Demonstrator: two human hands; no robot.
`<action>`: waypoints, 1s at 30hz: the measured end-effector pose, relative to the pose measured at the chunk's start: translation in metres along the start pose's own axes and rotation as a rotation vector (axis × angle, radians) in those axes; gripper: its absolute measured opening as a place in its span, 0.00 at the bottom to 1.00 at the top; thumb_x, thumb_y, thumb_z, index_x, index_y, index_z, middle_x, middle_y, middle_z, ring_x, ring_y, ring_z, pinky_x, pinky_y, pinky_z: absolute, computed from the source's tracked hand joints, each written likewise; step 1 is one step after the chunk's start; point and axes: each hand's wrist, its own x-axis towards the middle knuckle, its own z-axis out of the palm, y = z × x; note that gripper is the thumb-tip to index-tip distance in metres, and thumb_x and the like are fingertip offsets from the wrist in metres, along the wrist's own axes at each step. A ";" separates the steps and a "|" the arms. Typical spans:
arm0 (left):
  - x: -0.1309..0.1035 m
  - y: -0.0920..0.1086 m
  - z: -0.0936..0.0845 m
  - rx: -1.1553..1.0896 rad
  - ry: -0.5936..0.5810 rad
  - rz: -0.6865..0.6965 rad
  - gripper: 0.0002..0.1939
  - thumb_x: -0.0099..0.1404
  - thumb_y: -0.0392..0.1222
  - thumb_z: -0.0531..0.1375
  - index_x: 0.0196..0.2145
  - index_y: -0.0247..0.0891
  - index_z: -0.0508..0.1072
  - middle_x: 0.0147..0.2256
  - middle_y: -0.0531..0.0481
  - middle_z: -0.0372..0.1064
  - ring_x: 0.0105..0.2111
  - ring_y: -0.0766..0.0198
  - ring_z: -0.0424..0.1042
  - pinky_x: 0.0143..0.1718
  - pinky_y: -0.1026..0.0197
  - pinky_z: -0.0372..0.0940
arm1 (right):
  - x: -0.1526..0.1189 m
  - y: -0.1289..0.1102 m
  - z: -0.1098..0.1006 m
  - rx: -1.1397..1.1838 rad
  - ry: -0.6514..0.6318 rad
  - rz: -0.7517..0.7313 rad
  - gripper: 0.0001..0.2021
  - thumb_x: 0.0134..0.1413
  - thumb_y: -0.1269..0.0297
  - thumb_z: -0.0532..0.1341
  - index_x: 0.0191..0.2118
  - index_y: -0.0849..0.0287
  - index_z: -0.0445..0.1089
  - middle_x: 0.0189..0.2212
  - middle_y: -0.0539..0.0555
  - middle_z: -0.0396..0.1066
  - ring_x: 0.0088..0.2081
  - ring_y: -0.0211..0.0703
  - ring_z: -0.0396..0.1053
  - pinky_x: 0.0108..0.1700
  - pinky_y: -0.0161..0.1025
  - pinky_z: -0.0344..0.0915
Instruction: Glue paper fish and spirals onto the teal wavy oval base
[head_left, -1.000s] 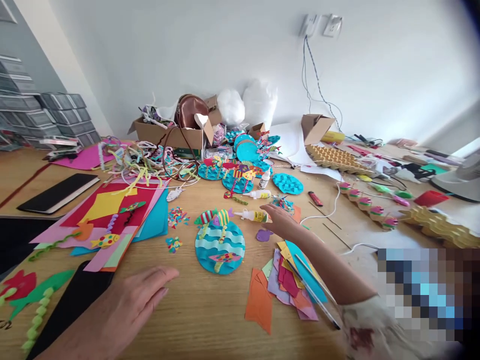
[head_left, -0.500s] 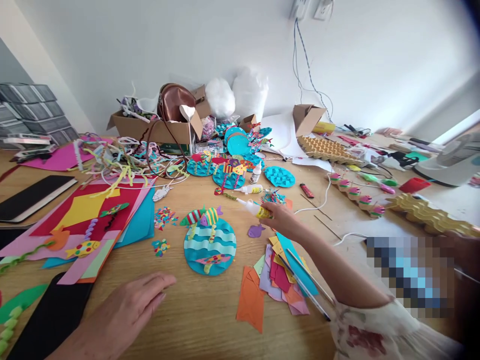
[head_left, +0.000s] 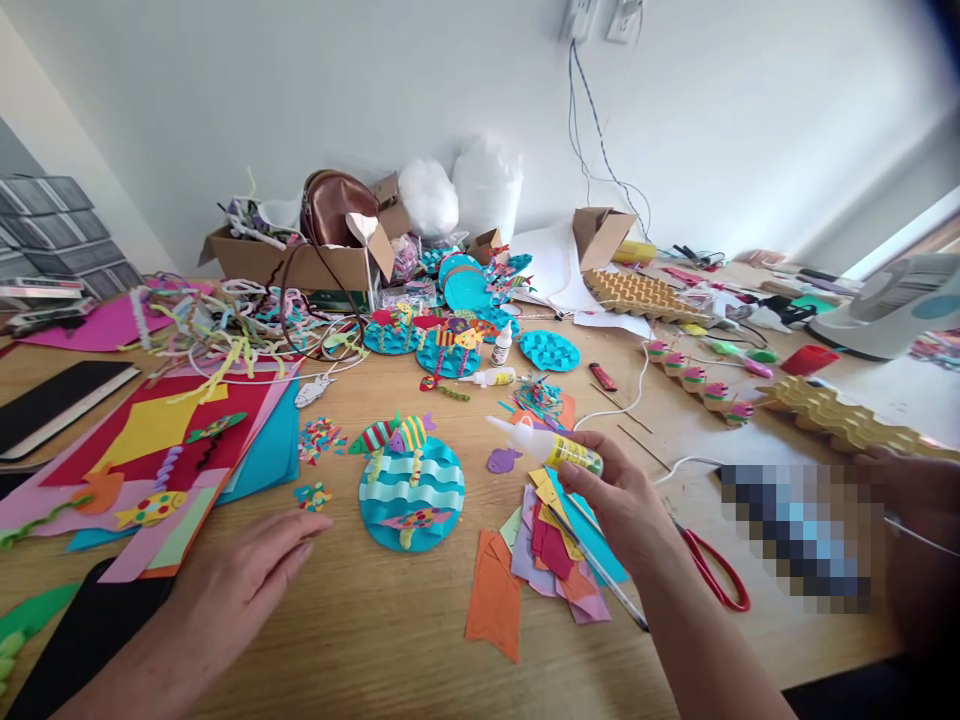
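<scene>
My right hand (head_left: 628, 500) grips a white glue bottle (head_left: 555, 446) with a yellow label, its nozzle pointing left above the table. Below the bottle lies a purple paper fish (head_left: 503, 460). To the left is a round blue paper disc (head_left: 435, 515) with wavy pale strips. A striped paper fish (head_left: 413, 433) and a green-and-red one (head_left: 375, 436) sit at its top edge, and a pink spotted fish (head_left: 415, 520) lies low on it. My left hand (head_left: 244, 570) rests left of the disc, fingers stretched out and holding nothing.
Paper scraps (head_left: 551, 550), a pen (head_left: 611, 585) and red-handled scissors (head_left: 716, 570) lie at the right. Small coloured dots (head_left: 321, 438) are left of the disc. Coloured sheets (head_left: 180, 440) cover the left side. Finished blue discs (head_left: 448, 358) stand behind. Another person's hand (head_left: 900, 480) is at the far right.
My right hand has drawn back toward me with the glue bottle, now held up near the purple fish. The red-handled scissors have come into view. My left hand has hardly moved.
</scene>
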 end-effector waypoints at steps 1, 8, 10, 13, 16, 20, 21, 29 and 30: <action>-0.001 0.003 0.003 0.000 -0.018 0.002 0.18 0.65 0.49 0.47 0.36 0.44 0.75 0.34 0.53 0.76 0.34 0.63 0.76 0.38 0.67 0.69 | 0.000 0.002 0.002 0.055 0.016 0.005 0.19 0.39 0.55 0.66 0.38 0.57 0.64 0.27 0.49 0.69 0.26 0.38 0.65 0.28 0.35 0.62; -0.014 0.016 0.045 -0.009 -0.111 0.086 0.15 0.63 0.39 0.49 0.40 0.43 0.75 0.40 0.50 0.75 0.40 0.62 0.74 0.44 0.64 0.68 | 0.003 0.013 0.022 0.271 0.061 0.019 0.20 0.30 0.57 0.69 0.33 0.57 0.66 0.28 0.52 0.71 0.30 0.42 0.68 0.32 0.38 0.64; -0.016 0.016 0.055 0.000 -0.121 0.101 0.17 0.61 0.35 0.50 0.43 0.43 0.73 0.44 0.50 0.73 0.43 0.61 0.72 0.46 0.62 0.67 | 0.003 0.014 0.028 0.280 0.068 -0.005 0.20 0.32 0.57 0.69 0.34 0.57 0.66 0.29 0.52 0.71 0.31 0.43 0.68 0.33 0.39 0.65; -0.020 0.013 0.064 0.046 -0.104 0.129 0.18 0.60 0.33 0.50 0.45 0.42 0.72 0.47 0.50 0.71 0.46 0.61 0.71 0.48 0.61 0.66 | 0.004 0.015 0.036 0.199 0.067 -0.073 0.18 0.36 0.55 0.67 0.33 0.57 0.65 0.28 0.50 0.69 0.31 0.41 0.68 0.33 0.37 0.65; -0.023 0.013 0.071 0.095 -0.063 0.178 0.18 0.61 0.33 0.50 0.47 0.40 0.71 0.47 0.48 0.70 0.46 0.60 0.70 0.47 0.59 0.66 | 0.004 0.016 0.044 0.057 0.023 -0.143 0.17 0.39 0.55 0.66 0.35 0.57 0.66 0.29 0.50 0.69 0.32 0.41 0.67 0.34 0.38 0.65; -0.028 0.015 0.077 0.111 -0.020 0.192 0.19 0.61 0.31 0.49 0.47 0.40 0.70 0.48 0.48 0.70 0.48 0.61 0.69 0.48 0.61 0.65 | 0.005 0.015 0.056 -0.102 -0.051 -0.203 0.14 0.43 0.56 0.65 0.36 0.57 0.67 0.32 0.51 0.71 0.34 0.42 0.68 0.36 0.39 0.65; -0.029 0.015 0.079 0.109 -0.020 0.186 0.19 0.61 0.31 0.49 0.48 0.41 0.69 0.48 0.49 0.69 0.48 0.62 0.69 0.49 0.62 0.65 | 0.005 0.015 0.058 -0.123 -0.065 -0.210 0.13 0.43 0.56 0.65 0.35 0.57 0.68 0.32 0.51 0.71 0.34 0.42 0.68 0.36 0.38 0.65; -0.038 0.013 0.090 0.098 0.030 0.185 0.21 0.63 0.32 0.49 0.52 0.43 0.66 0.50 0.51 0.67 0.50 0.62 0.66 0.51 0.61 0.64 | 0.010 0.014 0.068 -0.377 -0.066 -0.236 0.12 0.44 0.57 0.63 0.34 0.58 0.66 0.29 0.50 0.70 0.32 0.41 0.66 0.36 0.37 0.62; -0.039 0.013 0.092 0.096 0.040 0.188 0.21 0.63 0.32 0.49 0.52 0.43 0.66 0.50 0.51 0.67 0.50 0.62 0.65 0.51 0.61 0.64 | 0.010 0.015 0.068 -0.405 -0.068 -0.247 0.12 0.45 0.56 0.63 0.34 0.58 0.67 0.29 0.50 0.70 0.32 0.41 0.66 0.36 0.37 0.62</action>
